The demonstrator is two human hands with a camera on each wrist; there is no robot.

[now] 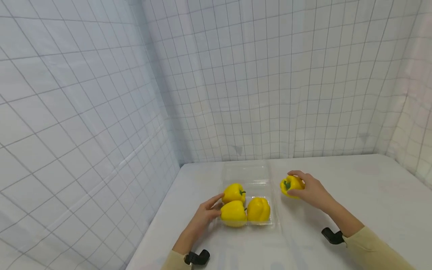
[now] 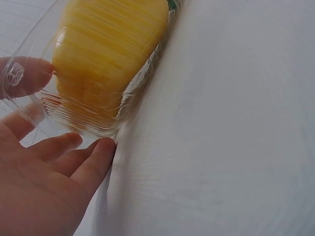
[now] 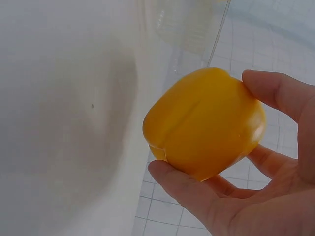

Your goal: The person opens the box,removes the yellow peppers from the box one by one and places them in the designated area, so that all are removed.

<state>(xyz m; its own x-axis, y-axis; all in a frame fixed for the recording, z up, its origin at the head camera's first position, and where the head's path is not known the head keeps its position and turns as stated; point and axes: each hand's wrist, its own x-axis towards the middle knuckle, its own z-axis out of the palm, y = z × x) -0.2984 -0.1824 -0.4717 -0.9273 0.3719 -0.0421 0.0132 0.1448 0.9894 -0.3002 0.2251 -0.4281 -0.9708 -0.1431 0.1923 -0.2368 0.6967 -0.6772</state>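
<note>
My right hand [image 1: 312, 191] holds a yellow bell pepper [image 1: 293, 186] above the table, right of a clear plastic clamshell container [image 1: 272, 210]. In the right wrist view, thumb and fingers grip this pepper's [image 3: 204, 123] sides. The container holds three more yellow bell peppers: one at back left [image 1: 233, 193], one at front left [image 1: 233, 213] and one at front right [image 1: 258, 210]. At the container's left side, my left hand [image 1: 203, 217] grips the wall. One digit shows through the plastic in the left wrist view, with other fingertips [image 2: 106, 145] against the outside.
The container's clear lid [image 1: 245, 172] lies folded back behind its base. Everything stands on a white-covered table [image 1: 364, 195]. White grid-patterned curtains [image 1: 270, 82] hang behind it and along its left and right sides. Both wrists carry black camera mounts [image 1: 332, 236].
</note>
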